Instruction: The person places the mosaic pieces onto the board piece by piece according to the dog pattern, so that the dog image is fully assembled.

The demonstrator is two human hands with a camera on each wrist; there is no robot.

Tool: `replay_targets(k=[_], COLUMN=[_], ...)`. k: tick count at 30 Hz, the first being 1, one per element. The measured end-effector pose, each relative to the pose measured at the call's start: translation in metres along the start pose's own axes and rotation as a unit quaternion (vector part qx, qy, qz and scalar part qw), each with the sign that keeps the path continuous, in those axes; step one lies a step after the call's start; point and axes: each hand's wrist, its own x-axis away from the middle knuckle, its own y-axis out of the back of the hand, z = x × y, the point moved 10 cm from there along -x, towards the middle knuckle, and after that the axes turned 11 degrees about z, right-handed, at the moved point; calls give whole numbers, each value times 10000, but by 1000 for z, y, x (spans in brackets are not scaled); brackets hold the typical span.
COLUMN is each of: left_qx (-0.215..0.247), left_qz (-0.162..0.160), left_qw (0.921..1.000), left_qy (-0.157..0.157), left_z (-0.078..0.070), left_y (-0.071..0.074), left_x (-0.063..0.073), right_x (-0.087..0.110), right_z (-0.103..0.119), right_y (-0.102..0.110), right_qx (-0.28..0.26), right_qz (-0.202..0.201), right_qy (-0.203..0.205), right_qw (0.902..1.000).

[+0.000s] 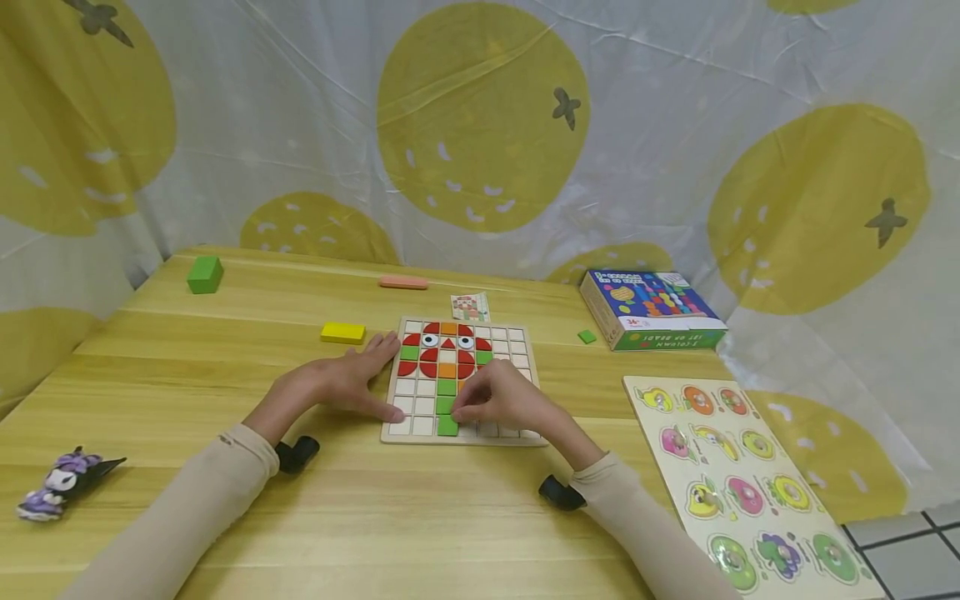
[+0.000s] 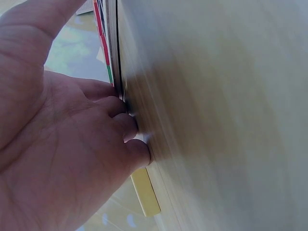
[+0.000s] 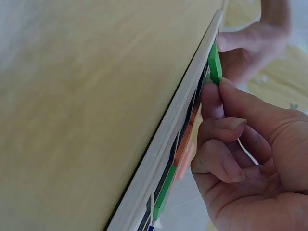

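A square wooden grid board (image 1: 403, 402) lies on the table, with red, orange and green tiles and two round eye tiles forming a face pattern. Along its left side, my left hand (image 1: 348, 379) rests with fingers spread, the thumb on the lower left part and the fingertips at the upper left edge. My right hand (image 1: 510, 396) pinches a green square tile (image 3: 214, 65) between thumb and index finger, over the bottom row. In the right wrist view this tile stands tilted up from the board. More green tiles (image 1: 446, 387) sit in the column above it.
Behind the board are a small picture card (image 1: 470, 307), a pink stick (image 1: 403, 282) and a yellow block (image 1: 342, 332). A green block (image 1: 205, 275) stands far left, a doll figure (image 1: 60, 486) near left. A loose green tile (image 1: 587, 336), bead box (image 1: 652, 308) and fruit puzzle (image 1: 660, 450) lie right.
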Motion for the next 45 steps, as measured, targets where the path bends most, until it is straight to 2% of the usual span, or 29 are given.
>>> replay_targets(k=[4,10,13,15,19,22,25,29,32,36,39,42,45], left_qx=[17,-55,-22,-1,17,11,-78,-166,-139,-36,12,6,-60], left_qz=[-3,58,62,35,15,28,28,29,37,20,-9,-13,0], left_qw=[10000,9999,9999,10000,10000,10000,9999,9997,9997,9998,10000,10000,9999], left_qy=[-24,133,97,13,-54,17,91,148,184,171,73,55,119], left_z=[-6,-18,-17,-11,-9,-16,-22,-25,-23,-20,-17,-18,-20], left_y=[1,1,0,0,0,1,2,2,2,3,2,2,2], left_x=[5,12,12,8,7,11,14,13,12,12,11,11,13], right_x=[-1,-1,-1,0,4,12,28,59,79,96,103,106,105], right_z=[2,3,5,5,-1,-14,-35,-72,-101,-133,-148,-153,-151], right_y=[-2,-4,-4,-2,11,30,61,103,121,129,129,129,129], right_qx=[-44,-47,-23,-13,152,229,235,214,267,339,262,90,-48], right_qz=[-6,-16,9,-5,-157,-377,-854,-1734,-2081,-2048,-1944,-1944,-2037], right_qy=[46,69,86,71,45,-73,-389,-886,-1240,-1759,-2042,-2078,-1919], right_qw=[10000,10000,10000,10000,9998,9990,9953,9806,9699,9623,9591,9586,9600])
